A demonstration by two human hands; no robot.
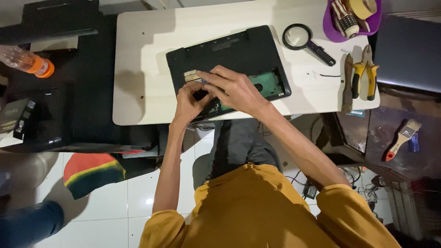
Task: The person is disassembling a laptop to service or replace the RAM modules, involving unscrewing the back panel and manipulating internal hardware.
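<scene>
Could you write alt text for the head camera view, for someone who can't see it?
Seen from above, a person in a mustard shirt works both hands, left hand and right hand, inside an opened black laptop lying upside down on a pale table. A magnifying glass, yellow-handled pliers and a purple tray lie to the right.

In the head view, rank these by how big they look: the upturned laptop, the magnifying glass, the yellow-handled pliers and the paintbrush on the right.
1. Upturned laptop, by far the largest.
2. Magnifying glass and yellow-handled pliers: they look much alike, so I won't separate them.
3. Paintbrush, slightly smaller, though it lies on a lower surface farther from the camera.
</scene>
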